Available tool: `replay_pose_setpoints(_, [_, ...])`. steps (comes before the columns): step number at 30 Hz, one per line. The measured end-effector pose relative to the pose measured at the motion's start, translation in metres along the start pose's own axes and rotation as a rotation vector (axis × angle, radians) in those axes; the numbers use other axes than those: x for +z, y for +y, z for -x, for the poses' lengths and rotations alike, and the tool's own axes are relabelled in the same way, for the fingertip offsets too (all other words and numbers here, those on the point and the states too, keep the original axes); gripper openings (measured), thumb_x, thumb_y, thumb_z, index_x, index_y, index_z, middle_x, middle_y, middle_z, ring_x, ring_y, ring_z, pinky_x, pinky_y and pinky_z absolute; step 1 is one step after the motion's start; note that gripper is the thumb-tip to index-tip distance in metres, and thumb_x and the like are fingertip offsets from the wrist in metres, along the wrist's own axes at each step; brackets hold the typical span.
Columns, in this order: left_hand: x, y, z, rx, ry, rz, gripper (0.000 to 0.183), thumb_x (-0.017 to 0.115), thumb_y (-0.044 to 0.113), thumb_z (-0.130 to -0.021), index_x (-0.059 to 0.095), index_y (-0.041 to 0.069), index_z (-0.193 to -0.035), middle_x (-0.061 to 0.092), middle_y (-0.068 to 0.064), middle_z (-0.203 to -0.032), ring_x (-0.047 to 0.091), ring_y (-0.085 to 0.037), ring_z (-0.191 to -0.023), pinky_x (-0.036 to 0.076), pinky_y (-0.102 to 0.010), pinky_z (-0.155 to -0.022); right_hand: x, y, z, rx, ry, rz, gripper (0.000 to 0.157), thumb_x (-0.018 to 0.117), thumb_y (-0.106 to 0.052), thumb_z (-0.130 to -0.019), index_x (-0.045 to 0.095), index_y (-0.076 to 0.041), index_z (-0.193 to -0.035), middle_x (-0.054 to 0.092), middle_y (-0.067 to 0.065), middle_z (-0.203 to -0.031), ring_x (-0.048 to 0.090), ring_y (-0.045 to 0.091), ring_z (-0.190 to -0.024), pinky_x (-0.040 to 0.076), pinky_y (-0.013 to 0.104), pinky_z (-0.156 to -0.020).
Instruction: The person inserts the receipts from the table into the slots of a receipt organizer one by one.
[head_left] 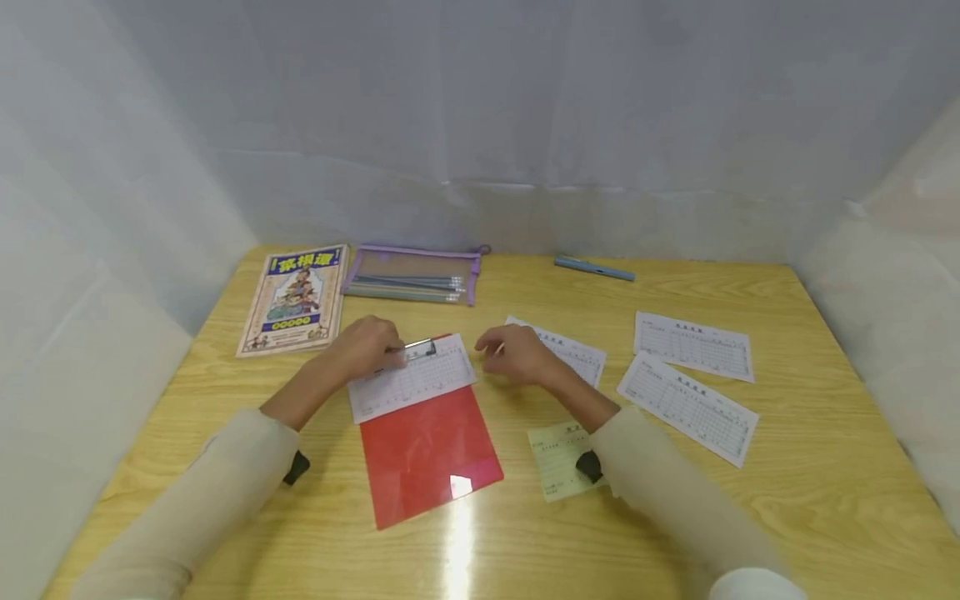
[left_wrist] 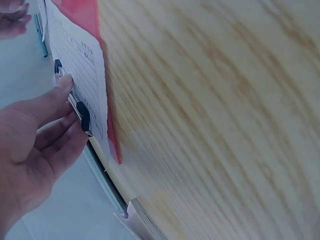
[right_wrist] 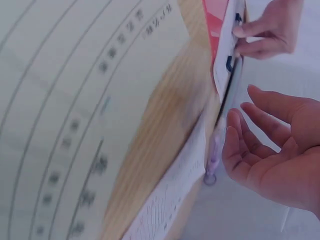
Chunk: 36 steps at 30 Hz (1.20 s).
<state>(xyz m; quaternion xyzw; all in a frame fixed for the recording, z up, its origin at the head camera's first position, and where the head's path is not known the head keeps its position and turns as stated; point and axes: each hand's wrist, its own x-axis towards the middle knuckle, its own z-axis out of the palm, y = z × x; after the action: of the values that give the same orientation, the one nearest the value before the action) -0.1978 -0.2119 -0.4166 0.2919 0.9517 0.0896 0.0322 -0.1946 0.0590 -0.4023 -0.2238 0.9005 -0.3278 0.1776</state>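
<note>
A red clipboard (head_left: pixel 431 458) lies on the table with a white printed form (head_left: pixel 416 382) across its upper part. My left hand (head_left: pixel 366 348) is at the board's top edge, where thumb and fingers pinch the metal clip (left_wrist: pixel 82 112) that sits over the form. To the right of the board, my right hand (head_left: pixel 517 354) hovers with loosely curled fingers and nothing between thumb and fingertips, as the right wrist view shows. Partly hidden behind that hand and forearm is another white form (head_left: pixel 585 357). A yellow slip (head_left: pixel 555 462) lies below the right forearm.
Two more white forms, one higher (head_left: pixel 693 346) and one lower (head_left: pixel 690 407), overlap slightly at the right. Along the back are a comic-style book (head_left: pixel 296 304), a purple-edged mesh pouch (head_left: pixel 412 265) with several pencils, and a blue pen (head_left: pixel 594 268). Pale sheeting (head_left: pixel 495 108) surrounds the table.
</note>
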Motion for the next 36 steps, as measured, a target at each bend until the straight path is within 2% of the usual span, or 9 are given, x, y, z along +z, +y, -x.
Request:
replay_pose_setpoints(3, [0.0, -0.001, 0.0, -0.003, -0.003, -0.001, 0.017, 0.075, 0.019, -0.079, 0.067, 0.009, -0.069, 0.059, -0.001, -0.068, 0.045, -0.011, -0.061, 0.039, -0.026, -0.057, -0.014, 0.009, 0.014, -0.026, 0.013, -0.037, 0.031, 0.066, -0.01, -0.085, 0.064, -0.001, -0.115, 0.067, 0.014, -0.105, 0.064, 0.026, -0.095, 0.053, 0.031, -0.077])
replay_pose_setpoints(7, [0.0, -0.001, 0.0, 0.008, 0.003, -0.002, 0.021, 0.076, 0.019, -0.079, 0.064, 0.01, -0.065, 0.058, 0.0, -0.067, 0.044, -0.011, -0.061, 0.037, -0.026, -0.057, -0.033, 0.03, 0.034, -0.025, 0.057, -0.058, 0.035, 0.066, -0.013, -0.088, 0.061, -0.001, -0.12, 0.065, 0.017, -0.112, 0.062, 0.028, -0.099, 0.052, 0.036, -0.081])
replay_pose_setpoints(12, [-0.001, 0.0, -0.001, -0.003, -0.013, -0.005, 0.026, 0.075, 0.02, -0.08, 0.059, 0.011, -0.061, 0.053, 0.001, -0.064, 0.041, -0.012, -0.06, 0.033, -0.025, -0.056, -0.058, 0.061, 0.055, 0.039, 0.121, -0.084, 0.042, 0.065, -0.016, -0.089, 0.056, 0.001, -0.126, 0.059, 0.022, -0.121, 0.059, 0.033, -0.105, 0.051, 0.042, -0.084])
replay_pose_setpoints(17, [-0.003, 0.001, -0.002, -0.03, -0.045, -0.013, 0.024, 0.074, 0.022, -0.081, 0.062, 0.011, -0.064, 0.054, 0.001, -0.066, 0.042, -0.012, -0.061, 0.035, -0.025, -0.058, -0.072, 0.086, 0.072, 0.121, 0.133, -0.058, 0.044, 0.063, -0.018, -0.09, 0.053, 0.0, -0.129, 0.055, 0.023, -0.126, 0.055, 0.037, -0.112, 0.051, 0.046, -0.085])
replay_pose_setpoints(24, [-0.003, 0.002, -0.001, -0.041, -0.042, -0.006, 0.02, 0.075, 0.022, -0.081, 0.066, 0.01, -0.067, 0.055, 0.001, -0.066, 0.043, -0.012, -0.061, 0.036, -0.026, -0.058, -0.072, 0.101, 0.08, 0.213, 0.098, -0.022, 0.044, 0.066, -0.019, -0.088, 0.054, -0.001, -0.126, 0.055, 0.022, -0.126, 0.051, 0.038, -0.116, 0.046, 0.049, -0.091])
replay_pose_setpoints(29, [-0.003, 0.002, -0.001, -0.043, -0.034, 0.003, 0.015, 0.075, 0.022, -0.08, 0.072, 0.009, -0.074, 0.062, -0.001, -0.071, 0.051, -0.012, -0.065, 0.043, -0.028, -0.061, -0.064, 0.111, 0.079, 0.22, 0.1, 0.018, 0.044, 0.073, -0.019, -0.082, 0.058, -0.001, -0.119, 0.055, 0.02, -0.124, 0.05, 0.035, -0.113, 0.042, 0.05, -0.095])
replay_pose_setpoints(36, [-0.004, 0.003, 0.0, -0.054, -0.036, 0.024, 0.014, 0.075, 0.022, -0.08, 0.073, 0.01, -0.076, 0.066, -0.002, -0.076, 0.056, -0.013, -0.068, 0.046, -0.029, -0.062, -0.056, 0.11, 0.075, 0.185, 0.119, 0.057, 0.046, 0.081, -0.019, -0.072, 0.062, -0.001, -0.11, 0.051, 0.019, -0.11, 0.047, 0.028, -0.093, 0.042, 0.039, -0.081])
